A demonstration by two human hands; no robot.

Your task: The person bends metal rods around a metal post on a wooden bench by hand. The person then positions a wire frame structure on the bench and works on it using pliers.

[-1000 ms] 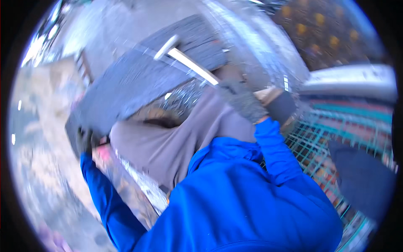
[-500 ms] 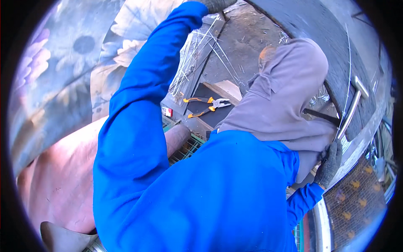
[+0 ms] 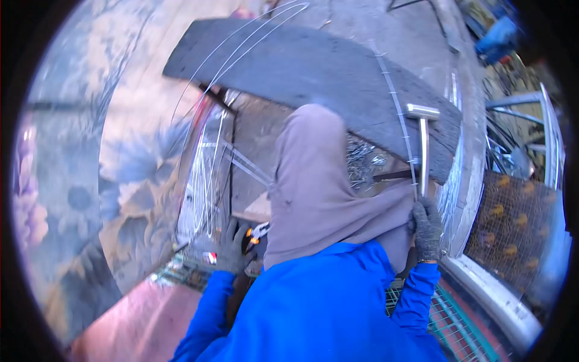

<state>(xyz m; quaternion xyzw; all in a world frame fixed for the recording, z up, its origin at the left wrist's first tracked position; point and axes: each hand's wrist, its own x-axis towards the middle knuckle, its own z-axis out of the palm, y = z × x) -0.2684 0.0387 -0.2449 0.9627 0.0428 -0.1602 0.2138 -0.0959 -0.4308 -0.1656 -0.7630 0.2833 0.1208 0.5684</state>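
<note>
My left hand, in a dark grey glove, is low on the left beside the orange-handled pliers. Its fingers are stretched forward and look slightly apart; they cover part of the plier handles. My right hand, gloved too, is closed at the lower end of a metal hammer whose head points away from me. A thin wire with short cross pieces lies over the dark curved board, and its near end runs to the right hand. Whether the fingers hold the wire too, I cannot tell.
Loops of thin wire arch over the board's left part. Bundled pale wires lie left of my covered knee. Cut metal bits lie beneath the board. A flowered sheet is at left, a metal frame at right.
My left hand has come back from the far upper edge down to the pliers. The view has shifted, showing more of the board. The right hand still grips the hammer.
</note>
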